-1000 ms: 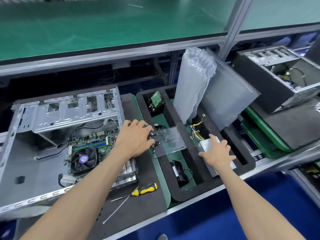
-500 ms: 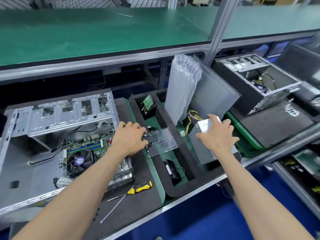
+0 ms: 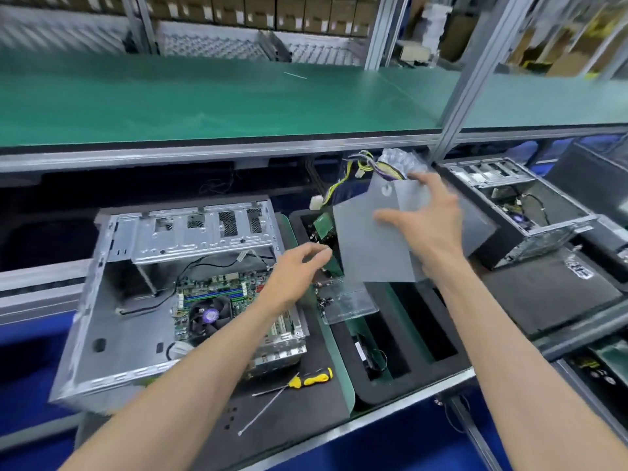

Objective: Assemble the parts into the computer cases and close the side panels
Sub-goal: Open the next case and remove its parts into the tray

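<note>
Power-supply install step: right hand (image 3: 429, 222), fingers spread, is gripping the grey power supply (image 3: 373, 246) aloft over the foam tray (image 3: 384, 385); left hand (image 3: 299, 266) is hovering loosely curled, holding nothing; next, lowering it into the open case (image 3: 142, 300), likely cables first.

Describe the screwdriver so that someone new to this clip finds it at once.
Start at the open computer case lying on the left. On the black mat just in front of its near right corner lies the screwdriver. Its yellow-and-black handle sets it apart from the plain white cable tie beside it.
</note>
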